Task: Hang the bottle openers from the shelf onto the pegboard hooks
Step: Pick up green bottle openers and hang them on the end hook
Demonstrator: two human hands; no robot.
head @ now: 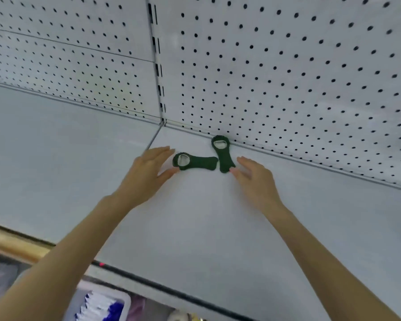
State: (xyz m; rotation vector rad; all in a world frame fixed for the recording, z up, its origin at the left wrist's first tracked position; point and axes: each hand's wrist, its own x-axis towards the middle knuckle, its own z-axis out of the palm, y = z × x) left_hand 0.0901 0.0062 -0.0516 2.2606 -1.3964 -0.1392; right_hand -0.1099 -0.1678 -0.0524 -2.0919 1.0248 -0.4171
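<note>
Two dark green bottle openers lie flat on the white shelf (195,228) near its back. The left opener (195,162) lies sideways with its metal ring to the left. The right opener (222,154) points its ring at the pegboard (287,66) and touches the wall's foot. My left hand (148,172) is open beside the left opener, thumb tip touching its ring end. My right hand (255,179) is open, fingertips at the lower end of the right opener. Neither hand holds anything. No hooks show on the pegboard.
A slotted upright (158,61) splits the pegboard into two panels. The shelf's front edge (171,293) runs dark below my forearms. Under it a white bin (107,304) holds blue and white items. A wooden strip (12,244) shows at lower left.
</note>
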